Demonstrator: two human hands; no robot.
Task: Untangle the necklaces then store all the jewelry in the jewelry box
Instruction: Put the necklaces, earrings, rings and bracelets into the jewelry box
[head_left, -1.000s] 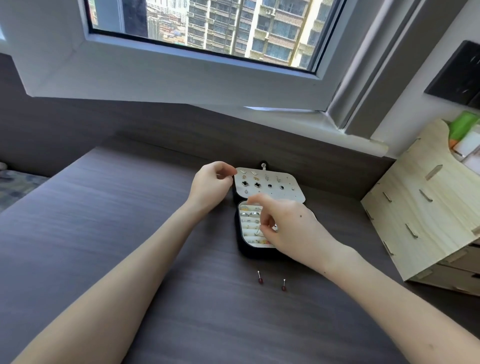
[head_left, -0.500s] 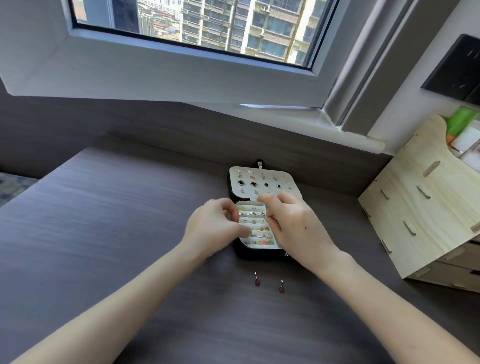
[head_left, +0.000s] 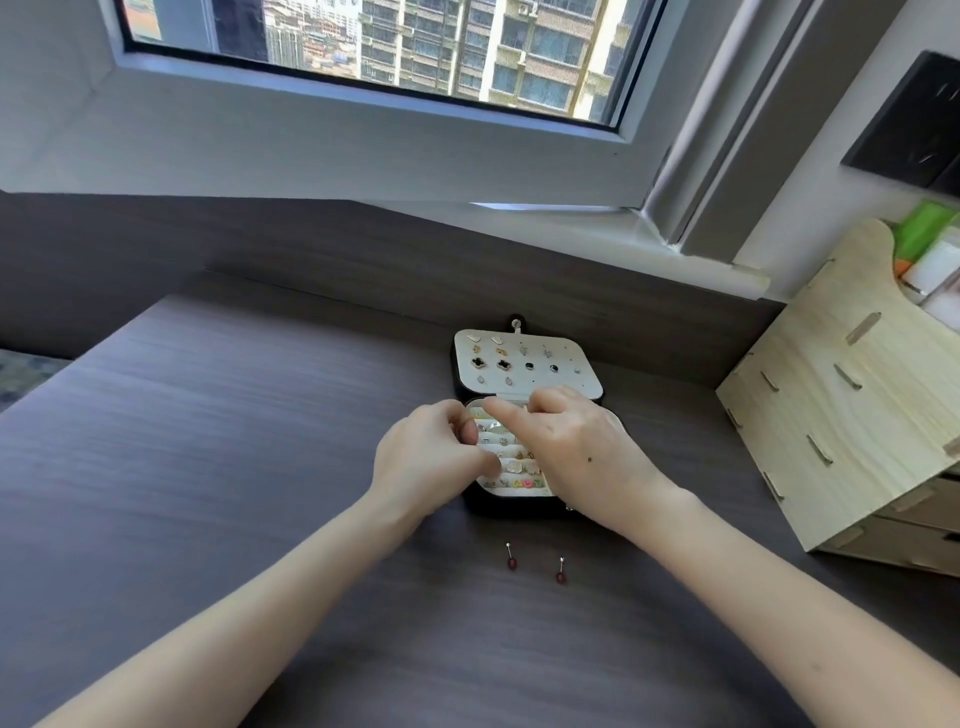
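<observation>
A small black jewelry box (head_left: 514, 508) lies open on the dark wooden table (head_left: 234, 467). Its white lid panel (head_left: 524, 364) holds several stud earrings. The tray below has rows of rings and charms. My left hand (head_left: 426, 462) is curled against the tray's left edge, thumb lying across the ring rows. My right hand (head_left: 576, 452) covers the tray's right side, index finger stretched left over the top row. Whether it holds anything is hidden. Two red drop earrings (head_left: 511, 558) (head_left: 560, 571) lie on the table just in front of the box. No necklace shows.
A pale wooden desk organizer (head_left: 852, 405) stands at the right, close to the box. A dark back panel and a white window sill (head_left: 597, 228) run behind the box. The table's left edge drops off at the far left.
My left hand came down from the lid panel's top corner to the tray's left edge. My right hand shifted slightly up over the tray. The red earrings stayed put.
</observation>
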